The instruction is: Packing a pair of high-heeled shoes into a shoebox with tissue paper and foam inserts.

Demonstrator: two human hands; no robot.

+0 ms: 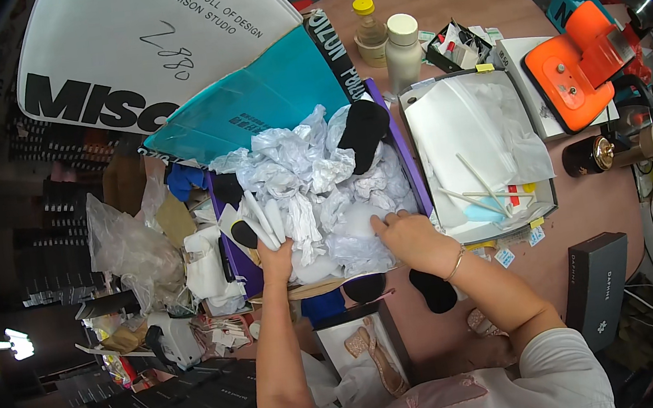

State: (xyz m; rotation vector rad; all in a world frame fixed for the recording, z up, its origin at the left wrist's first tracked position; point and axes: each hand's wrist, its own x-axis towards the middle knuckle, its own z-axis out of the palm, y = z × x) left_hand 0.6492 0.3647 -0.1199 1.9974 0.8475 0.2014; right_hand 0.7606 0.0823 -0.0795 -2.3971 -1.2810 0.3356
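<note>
My left hand (276, 260) is closed round several thin white foam pads (260, 218) that stand up on edge at the left side of a purple-sided carton (410, 164). My right hand (411, 236) is at the carton's near right, its fingertips bent over the edge of a rounded whitish pad (359, 221). Crumpled white tissue paper (293, 159) fills the carton around both hands. A black insole (365, 135) lies on the tissue at the back right. What lies beneath the paper is hidden.
The raised lid (251, 104) is turquoise inside. A tray (454, 125) with white sheets and sticks stands right, near bottles (403, 50) and an orange device (570, 79). Close to me, a shoebox holds a glittery sandal (381, 363); a black insole (433, 290) lies beside it.
</note>
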